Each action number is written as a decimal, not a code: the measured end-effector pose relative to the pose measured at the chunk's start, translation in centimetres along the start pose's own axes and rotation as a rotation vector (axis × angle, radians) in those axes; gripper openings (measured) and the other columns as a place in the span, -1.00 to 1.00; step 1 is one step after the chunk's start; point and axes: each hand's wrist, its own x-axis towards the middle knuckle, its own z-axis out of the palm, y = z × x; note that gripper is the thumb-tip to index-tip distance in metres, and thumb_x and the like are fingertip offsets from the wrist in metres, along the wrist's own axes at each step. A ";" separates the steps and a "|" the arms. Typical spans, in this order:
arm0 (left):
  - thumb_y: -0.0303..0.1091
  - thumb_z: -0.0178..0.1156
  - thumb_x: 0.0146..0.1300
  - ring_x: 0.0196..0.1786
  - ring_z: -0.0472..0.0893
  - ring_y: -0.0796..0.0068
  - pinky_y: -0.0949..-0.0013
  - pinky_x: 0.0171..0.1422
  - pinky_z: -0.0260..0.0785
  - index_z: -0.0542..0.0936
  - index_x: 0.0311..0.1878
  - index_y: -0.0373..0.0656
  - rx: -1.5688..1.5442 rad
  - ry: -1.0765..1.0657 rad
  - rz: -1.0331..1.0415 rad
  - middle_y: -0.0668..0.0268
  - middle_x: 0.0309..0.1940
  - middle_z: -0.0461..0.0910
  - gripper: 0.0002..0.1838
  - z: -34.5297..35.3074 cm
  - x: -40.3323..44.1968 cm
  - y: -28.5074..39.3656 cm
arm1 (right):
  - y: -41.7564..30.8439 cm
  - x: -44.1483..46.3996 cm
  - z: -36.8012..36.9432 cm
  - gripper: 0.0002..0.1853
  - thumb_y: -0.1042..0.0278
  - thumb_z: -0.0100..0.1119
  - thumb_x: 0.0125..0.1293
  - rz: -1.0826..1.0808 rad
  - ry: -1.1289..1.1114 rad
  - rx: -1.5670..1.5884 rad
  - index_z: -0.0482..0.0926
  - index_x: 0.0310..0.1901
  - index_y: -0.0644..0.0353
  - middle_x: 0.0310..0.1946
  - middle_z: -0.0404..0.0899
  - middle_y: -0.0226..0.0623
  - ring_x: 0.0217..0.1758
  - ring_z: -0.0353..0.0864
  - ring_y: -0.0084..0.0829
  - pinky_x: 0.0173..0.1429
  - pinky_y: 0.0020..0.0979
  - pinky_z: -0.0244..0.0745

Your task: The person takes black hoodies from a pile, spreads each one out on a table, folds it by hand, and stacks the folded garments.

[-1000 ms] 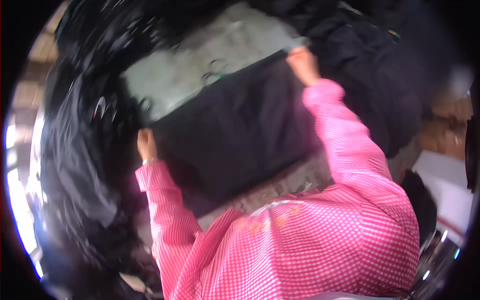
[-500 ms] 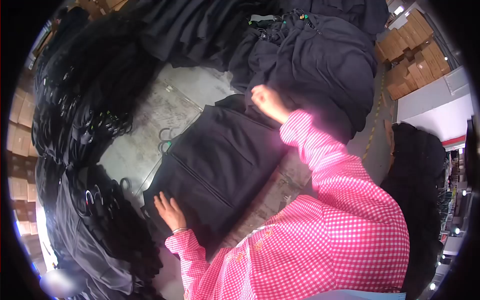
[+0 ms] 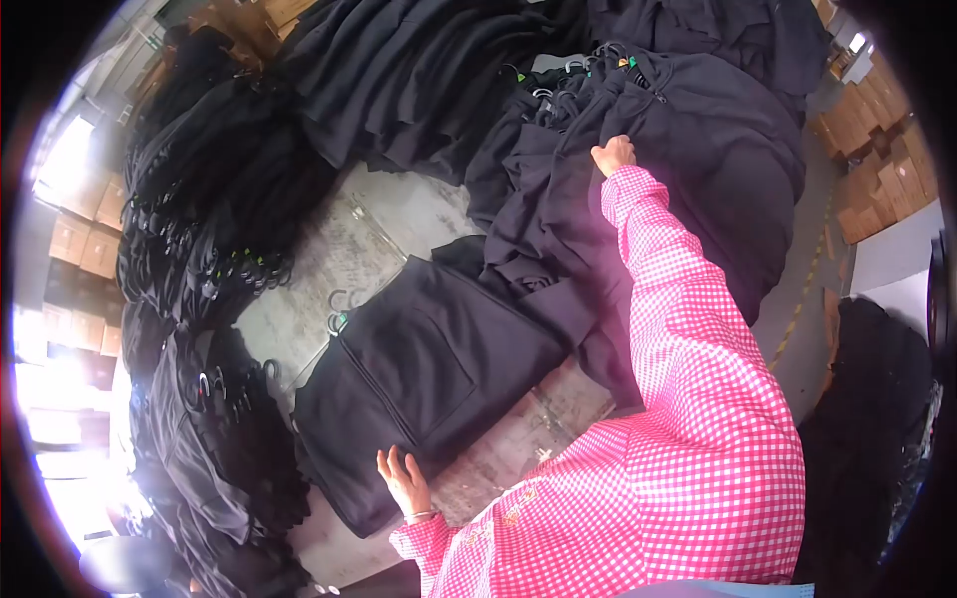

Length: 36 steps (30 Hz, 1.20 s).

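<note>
The black zip-front jacket lies at centre of the frame. The left hand, fingers apart, is at its lower edge — light pressure suits smooth cloth. The right hand curls over the dark garment pile, upper right — cloth pinched or not, I cannot tell.

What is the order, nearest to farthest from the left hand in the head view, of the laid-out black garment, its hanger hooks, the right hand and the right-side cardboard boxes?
1. Black garment, right at the left hand.
2. Hanger hooks, at its upper edge.
3. Right hand, upper right.
4. Cardboard boxes, far right.
</note>
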 end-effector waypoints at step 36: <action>-0.34 0.28 0.06 0.14 0.42 0.11 0.24 0.20 0.30 0.33 0.21 -0.23 -0.591 -0.172 0.924 0.03 0.12 0.36 -0.38 -6.3 -20.2 20.9 | 41.4 -48.4 -88.3 -0.57 0.20 0.17 0.25 -0.317 0.814 0.108 0.51 0.07 0.30 -0.08 0.58 -0.21 -0.09 0.54 -0.44 0.09 -0.59 0.32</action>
